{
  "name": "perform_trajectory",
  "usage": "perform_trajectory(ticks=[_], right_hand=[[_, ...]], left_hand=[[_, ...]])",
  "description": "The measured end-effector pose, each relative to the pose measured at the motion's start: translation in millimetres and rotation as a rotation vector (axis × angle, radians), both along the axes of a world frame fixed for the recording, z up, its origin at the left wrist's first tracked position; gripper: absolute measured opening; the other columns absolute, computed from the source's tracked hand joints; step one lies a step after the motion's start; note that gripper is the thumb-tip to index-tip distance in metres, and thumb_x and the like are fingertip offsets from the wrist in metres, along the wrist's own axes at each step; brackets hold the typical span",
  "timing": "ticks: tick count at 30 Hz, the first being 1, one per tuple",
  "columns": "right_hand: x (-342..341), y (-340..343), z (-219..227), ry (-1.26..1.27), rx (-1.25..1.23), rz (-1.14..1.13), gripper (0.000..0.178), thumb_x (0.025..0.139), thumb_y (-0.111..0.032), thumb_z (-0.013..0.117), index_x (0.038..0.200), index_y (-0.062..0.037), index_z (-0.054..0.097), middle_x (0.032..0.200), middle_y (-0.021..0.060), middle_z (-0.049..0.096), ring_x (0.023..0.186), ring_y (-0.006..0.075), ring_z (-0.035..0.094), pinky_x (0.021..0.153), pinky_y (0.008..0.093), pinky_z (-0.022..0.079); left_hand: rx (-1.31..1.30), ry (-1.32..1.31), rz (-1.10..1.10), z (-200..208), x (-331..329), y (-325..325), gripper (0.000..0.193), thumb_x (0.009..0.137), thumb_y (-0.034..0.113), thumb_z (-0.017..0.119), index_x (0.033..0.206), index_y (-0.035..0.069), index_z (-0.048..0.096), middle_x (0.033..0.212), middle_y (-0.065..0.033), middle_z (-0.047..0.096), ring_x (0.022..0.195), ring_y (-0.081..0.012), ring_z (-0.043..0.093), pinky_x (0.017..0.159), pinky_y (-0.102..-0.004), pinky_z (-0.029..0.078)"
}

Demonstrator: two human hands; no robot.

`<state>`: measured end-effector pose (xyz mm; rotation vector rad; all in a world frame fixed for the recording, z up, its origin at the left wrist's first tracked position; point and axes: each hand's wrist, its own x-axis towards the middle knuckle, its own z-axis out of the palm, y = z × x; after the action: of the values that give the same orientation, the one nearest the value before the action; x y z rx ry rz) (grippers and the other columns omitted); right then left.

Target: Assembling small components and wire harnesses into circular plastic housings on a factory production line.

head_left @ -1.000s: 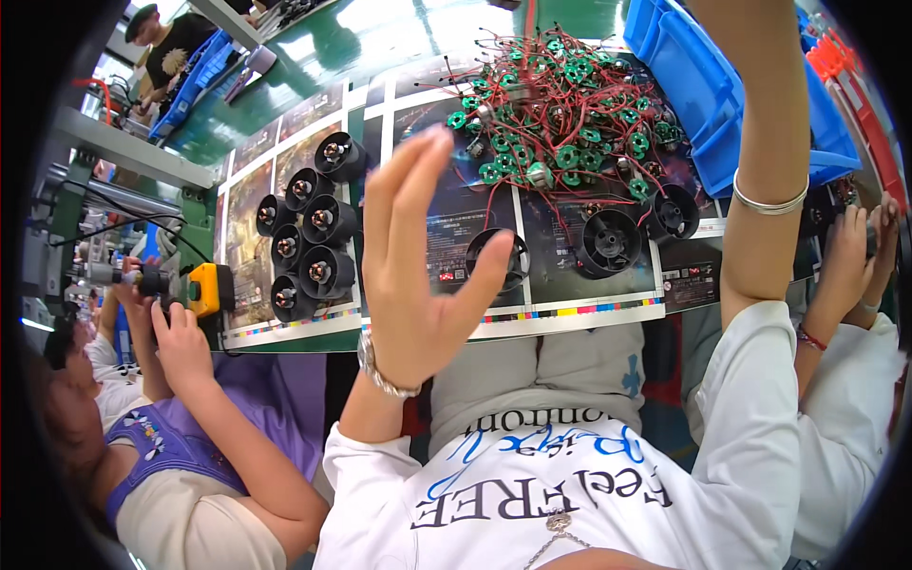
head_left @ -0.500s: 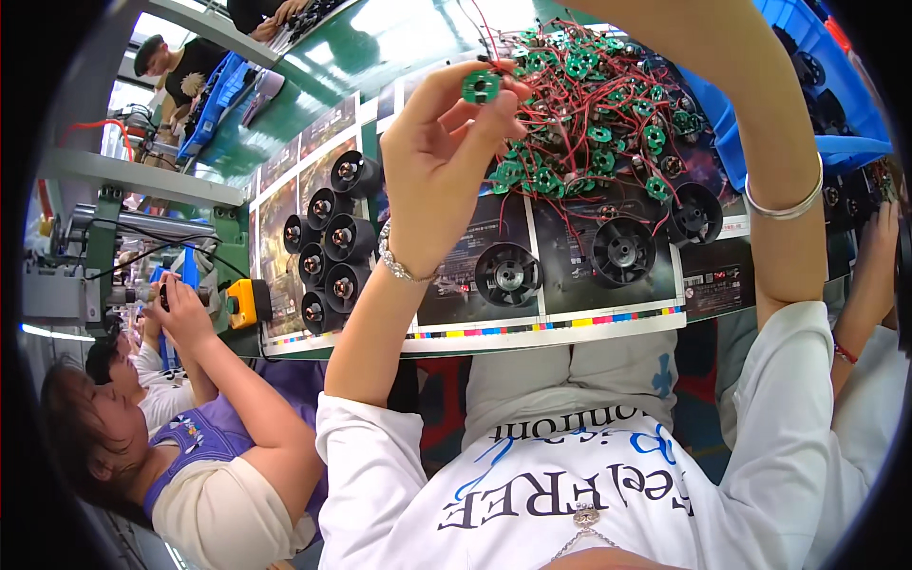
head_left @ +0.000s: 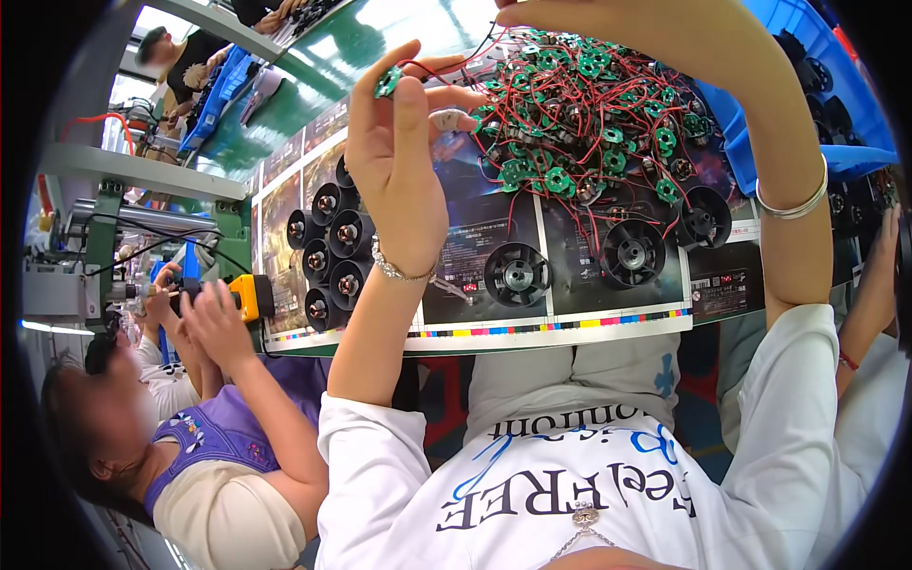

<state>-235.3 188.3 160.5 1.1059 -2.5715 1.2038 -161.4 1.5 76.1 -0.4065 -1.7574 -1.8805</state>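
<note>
My left hand (head_left: pixel 404 157) is raised over the left part of the table, pinching a small round green circuit board (head_left: pixel 388 82) between thumb and forefinger. A red wire (head_left: pixel 432 68) runs from the board toward my right hand (head_left: pixel 546 13), which is partly cut off by the top edge. Its fingertips close on the wire's dark end. Just right of my left hand lies a tangled heap of green circuit boards with red wires (head_left: pixel 598 123). Below the heap stand black round fan housings: one (head_left: pixel 518 275), another (head_left: pixel 634 254) and a third (head_left: pixel 704 218).
Several black fan housings with copper-coloured centres (head_left: pixel 348 234) stand grouped at left on the printed sheets (head_left: pixel 456 318). A blue bin (head_left: pixel 850 157) with black parts is at right. A yellow box (head_left: pixel 251 297) sits by the left co-worker's hands (head_left: pixel 217 323); others work nearby.
My left hand has moved left with the circuit board and turned it edge-on. My right hand has come down into view. The left co-worker's hands have moved right.
</note>
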Motion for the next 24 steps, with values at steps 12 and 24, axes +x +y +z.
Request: perform_trajectory(ticks=[12, 24], right_hand=[[7.2, -6.5, 4.5, -0.031, 0.161, -0.012, 0.017, 0.084, -0.015, 0.071, 0.076, 0.0004, 0.068, 0.064, 0.0075, 0.058, 0.054, 0.0169, 0.048, 0.076, 0.0279, 0.049], [9.0, -12.2, 2.5, 0.007, 0.092, 0.134, 0.014, 0.084, -0.013, 0.069, 0.077, -0.0016, 0.067, 0.06, 0.005, 0.057, 0.053, 0.0164, 0.047, 0.077, 0.0278, 0.048]], left_hand=[[0.069, -0.01, -0.096, -1.7, -0.7, -7.7, 0.037, 0.104, 0.035, 0.045, 0.126, 0.005, 0.048, 0.098, -0.016, 0.068, 0.079, -0.0201, 0.068, 0.067, -0.0261, 0.051], [-0.059, 0.167, 0.106, 6.7, 1.4, -19.2, 0.037, 0.104, 0.035, 0.046, 0.124, 0.003, 0.05, 0.105, -0.0162, 0.065, 0.08, -0.0195, 0.065, 0.072, -0.0282, 0.051]])
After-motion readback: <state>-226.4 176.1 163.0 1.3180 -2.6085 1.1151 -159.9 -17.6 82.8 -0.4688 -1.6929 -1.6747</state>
